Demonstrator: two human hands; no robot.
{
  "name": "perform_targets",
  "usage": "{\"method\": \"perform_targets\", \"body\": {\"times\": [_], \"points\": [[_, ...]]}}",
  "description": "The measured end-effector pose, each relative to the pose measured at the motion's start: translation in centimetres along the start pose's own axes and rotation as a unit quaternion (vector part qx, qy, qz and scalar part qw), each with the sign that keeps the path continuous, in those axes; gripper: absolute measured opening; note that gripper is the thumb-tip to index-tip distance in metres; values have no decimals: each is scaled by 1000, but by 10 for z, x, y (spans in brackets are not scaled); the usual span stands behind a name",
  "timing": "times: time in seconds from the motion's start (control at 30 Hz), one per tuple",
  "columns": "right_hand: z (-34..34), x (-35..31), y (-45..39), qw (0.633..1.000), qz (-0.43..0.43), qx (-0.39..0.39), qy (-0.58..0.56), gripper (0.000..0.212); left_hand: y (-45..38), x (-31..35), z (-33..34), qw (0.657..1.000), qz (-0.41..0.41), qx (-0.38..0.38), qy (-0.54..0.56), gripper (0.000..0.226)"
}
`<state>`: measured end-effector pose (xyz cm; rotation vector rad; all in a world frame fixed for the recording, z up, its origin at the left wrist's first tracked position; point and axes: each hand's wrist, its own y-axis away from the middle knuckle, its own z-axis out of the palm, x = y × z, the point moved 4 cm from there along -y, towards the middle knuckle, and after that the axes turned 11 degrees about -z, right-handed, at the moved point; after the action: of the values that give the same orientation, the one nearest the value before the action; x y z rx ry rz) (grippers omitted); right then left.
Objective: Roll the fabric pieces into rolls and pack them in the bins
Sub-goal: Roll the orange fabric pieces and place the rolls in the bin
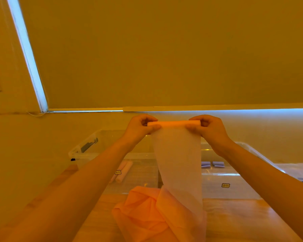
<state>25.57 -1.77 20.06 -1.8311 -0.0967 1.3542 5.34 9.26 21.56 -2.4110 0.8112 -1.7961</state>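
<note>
In the head view, the left hand point(140, 126) and the right hand point(208, 127) each pinch one end of the fabric roll point(174, 123), held up in the air so the loose fabric strip point(178, 163) hangs straight. Its tail lies crumpled at the counter's point(234, 217) near edge, before two clear bins point(87, 145).

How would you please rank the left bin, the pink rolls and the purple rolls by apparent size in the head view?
1. Left bin, clearly largest.
2. Pink rolls in it.
3. Purple rolls, smallest; they lie a little farther back, so true size versus pink is unsure.
</note>
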Motion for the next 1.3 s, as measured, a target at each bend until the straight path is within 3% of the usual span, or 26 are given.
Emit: {"method": "perform_targets", "body": {"times": [0.17,0.37,0.67,0.8,1.1,1.3], "points": [[0,3,1,1000,13,20,4,9,1,2,1,1000,8,-3,-25,19],[0,3,3,1000,12,-1,-22,24,3,0,-1,999,4,3,-32,9],[2,5,7,1000,15,16,-14,10,7,-5,-1,1000,-7,-10,-19,16],[2,6,6,1000,5,9,-20,21,6,-7,2,999,-17,-6,-31,13],[11,10,5,999,2,-19,36,24,4,-18,18,998,-59,-22,-22,45],[12,12,7,998,16,-34,50,32,7,-21,20,997,-72,-36,-10,43]]}}
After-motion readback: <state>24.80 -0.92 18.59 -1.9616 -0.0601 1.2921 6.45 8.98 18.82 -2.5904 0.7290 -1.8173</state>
